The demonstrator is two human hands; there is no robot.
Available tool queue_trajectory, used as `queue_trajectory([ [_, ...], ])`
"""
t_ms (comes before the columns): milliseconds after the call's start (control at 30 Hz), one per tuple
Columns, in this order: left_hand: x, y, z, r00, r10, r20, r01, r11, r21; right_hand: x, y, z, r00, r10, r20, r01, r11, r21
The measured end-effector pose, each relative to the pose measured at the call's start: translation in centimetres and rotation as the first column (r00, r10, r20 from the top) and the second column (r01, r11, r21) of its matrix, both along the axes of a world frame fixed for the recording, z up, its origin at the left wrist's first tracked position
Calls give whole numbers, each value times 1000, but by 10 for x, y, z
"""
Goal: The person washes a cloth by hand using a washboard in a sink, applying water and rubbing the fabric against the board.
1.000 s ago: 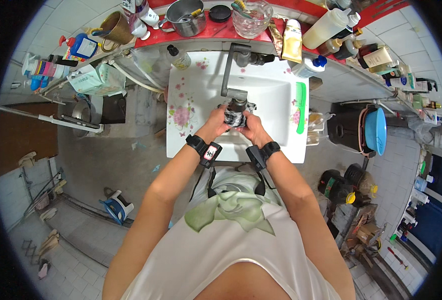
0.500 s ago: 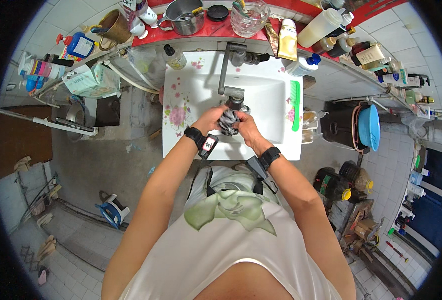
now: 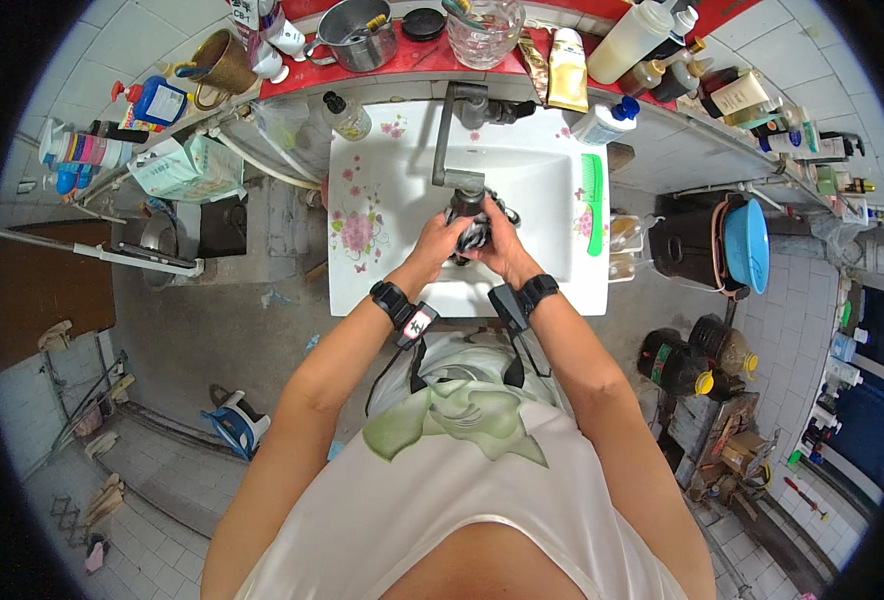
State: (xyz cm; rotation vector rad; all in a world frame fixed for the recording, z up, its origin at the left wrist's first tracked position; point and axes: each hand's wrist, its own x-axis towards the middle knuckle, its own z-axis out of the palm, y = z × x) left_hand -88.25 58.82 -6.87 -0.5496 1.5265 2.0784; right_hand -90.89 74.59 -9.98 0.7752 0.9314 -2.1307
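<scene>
Both my hands are closed around a crumpled black-and-white bundle (image 3: 475, 236), which looks like wet dark cloth with white foam. My left hand (image 3: 440, 243) grips its left side and my right hand (image 3: 503, 241) its right side. They are over the white basin (image 3: 552, 260), directly below the spout of the grey faucet (image 3: 456, 178). The spout hides part of the bundle, and the fingertips under it are hidden too. Whether water is running I cannot tell.
A green comb (image 3: 592, 205) lies on the basin's right rim. A clear bottle (image 3: 347, 117) stands at its back left corner, a white bottle with a blue cap (image 3: 607, 121) at the back right. Behind runs a red shelf (image 3: 417, 62) with a metal mug (image 3: 360, 38) and glass bowl (image 3: 484, 35).
My hands have turned and shifted slightly right, still around the bundle. The right hand reaches further up its side, and more of the bundle's dark part shows.
</scene>
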Motion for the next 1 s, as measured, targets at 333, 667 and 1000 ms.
queue_trajectory([
  [333,0,-51,-66,923,319,214,-309,948,-80,8,-30,25,994,-90,-55,100,969,224],
  [667,-11,-17,-49,962,136,235,-200,940,276,6,4,32,988,149,-37,-121,903,412],
  [1000,0,-15,-13,912,-348,-218,309,931,-195,8,4,0,999,-26,38,30,994,-106],
])
